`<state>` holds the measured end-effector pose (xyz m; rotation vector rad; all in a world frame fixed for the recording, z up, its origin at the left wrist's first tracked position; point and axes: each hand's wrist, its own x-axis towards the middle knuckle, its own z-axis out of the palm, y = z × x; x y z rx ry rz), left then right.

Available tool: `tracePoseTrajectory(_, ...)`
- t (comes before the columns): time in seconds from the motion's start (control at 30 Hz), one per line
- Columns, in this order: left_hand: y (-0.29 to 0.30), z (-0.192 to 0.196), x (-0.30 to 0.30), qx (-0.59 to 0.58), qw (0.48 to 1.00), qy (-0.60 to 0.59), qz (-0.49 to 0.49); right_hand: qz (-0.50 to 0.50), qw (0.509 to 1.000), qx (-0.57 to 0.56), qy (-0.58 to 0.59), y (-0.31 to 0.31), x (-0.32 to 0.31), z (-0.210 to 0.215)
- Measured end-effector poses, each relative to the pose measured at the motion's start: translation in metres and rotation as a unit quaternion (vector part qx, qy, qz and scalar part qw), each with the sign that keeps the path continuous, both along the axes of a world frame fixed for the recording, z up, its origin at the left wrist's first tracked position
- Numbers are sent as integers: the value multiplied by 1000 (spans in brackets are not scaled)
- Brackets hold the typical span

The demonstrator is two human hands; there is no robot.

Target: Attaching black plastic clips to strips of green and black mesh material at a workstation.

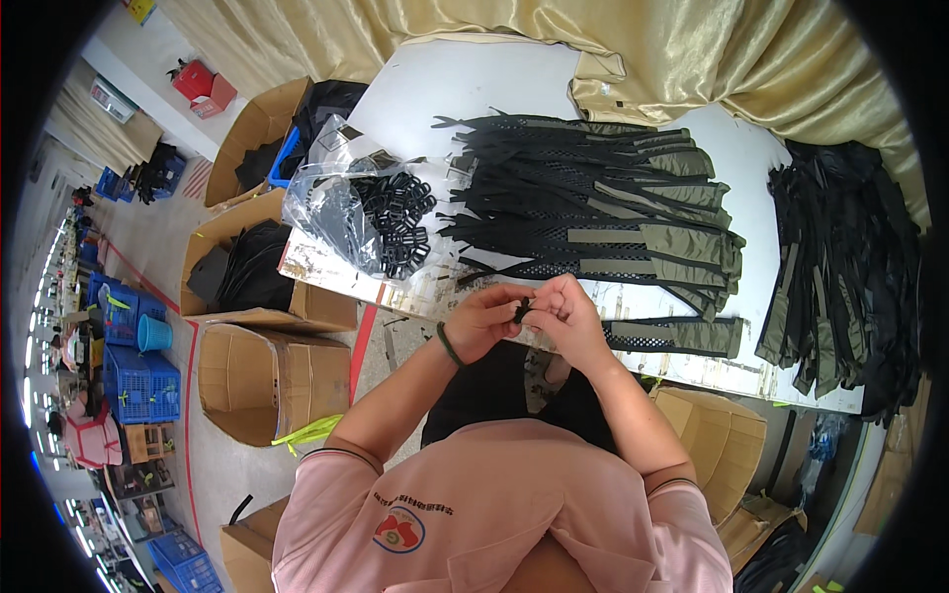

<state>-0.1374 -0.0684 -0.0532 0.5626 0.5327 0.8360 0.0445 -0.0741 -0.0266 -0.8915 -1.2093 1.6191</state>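
Note:
Close to the table's front edge, both my hands meet at a small black piece (521, 312), which looks like a plastic strap buckle; its details are hard to make out. My left hand (481, 322) pinches it from one side, with a dark band round the wrist. From the other side, the fingers of my right hand (570, 318) are closed on it. A black and olive mesh strap panel (672, 337) lies at the edge beside my right hand, its near end hidden there. Past my left hand, a heap of black buckles (397, 222) spills from a clear plastic bag (331, 222).
Rows of similar strap panels (613, 203) cover the middle of the white table (465, 79). More hang over its right end in a dark bundle (840, 267). Cardboard boxes (237, 385) stand to the left, another box (712, 435) below the table at right.

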Motion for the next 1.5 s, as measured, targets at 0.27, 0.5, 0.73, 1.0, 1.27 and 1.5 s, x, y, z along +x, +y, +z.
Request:
tracePoseTrajectory(0.27, 5, -14, 9, 33, 996, -78, -35, -38, 930, 261, -258, -6, 9, 8)
tracePoseTrajectory(0.5, -1, -7, 21, -24, 988, -147, -52, -155, 897, 349, -222, -16, -13, 9)
tracePoseTrajectory(0.73, 2, -8, 24, -14, 994, -108, -26, -65, 991, 98, -56, -11, -2, 27)
tracePoseTrajectory(1.0, 8, 6, 13, 86, 996, 18, -12, -19, 980, 76, -184, -14, 3, 38)
tracePoseTrajectory(1.27, -1, 15, 22, -40, 994, -71, 69, -104, 890, 322, -306, -11, 3, 39)
tracePoseTrajectory(1.5, -1, 7, 41, 187, 953, 172, 167, -156, 886, 330, -287, -16, 15, 26)
